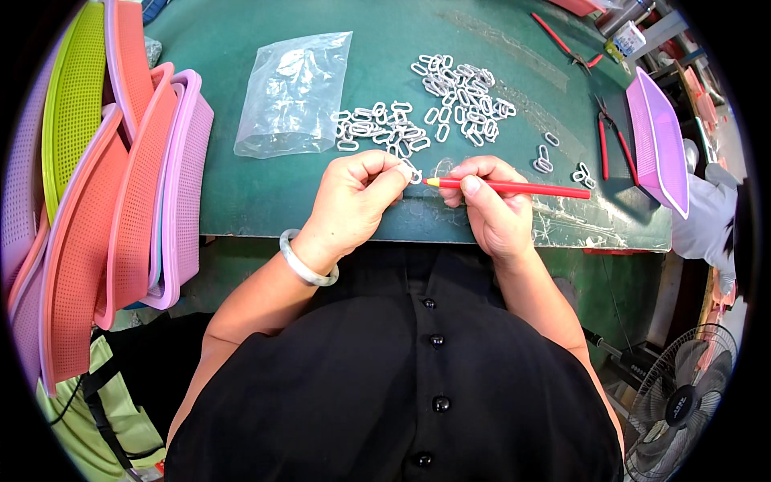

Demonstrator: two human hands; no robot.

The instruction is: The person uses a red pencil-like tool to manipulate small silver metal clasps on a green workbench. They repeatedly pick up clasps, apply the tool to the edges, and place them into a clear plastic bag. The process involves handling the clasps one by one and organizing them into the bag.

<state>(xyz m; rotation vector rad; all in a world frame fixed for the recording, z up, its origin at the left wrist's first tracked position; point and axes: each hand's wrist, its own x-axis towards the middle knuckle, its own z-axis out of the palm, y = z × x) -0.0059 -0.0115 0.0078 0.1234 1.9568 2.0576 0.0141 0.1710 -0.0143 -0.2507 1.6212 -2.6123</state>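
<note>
- The left hand (349, 201) has its grip pinched on a small grey oval link (418, 172), over the green tabletop (385, 48).
- The right hand (499, 210) has its grip closed around a slim red pencil (550, 189), tip just beside the link.
- A white-and-yellow container (629, 38) bears printing, too small to read.

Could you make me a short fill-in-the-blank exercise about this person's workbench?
1. The right hand holds a pencil whose long barrel is ____.
2. A clear plastic bag lies to the ____ of the heaped gray links.
3. On the table, near the purple basket, lie ____ pairs of red-handled pliers.
4. The fan appears in the picture's lower ____ corner.

Missing words: red; left; two; right.
</note>
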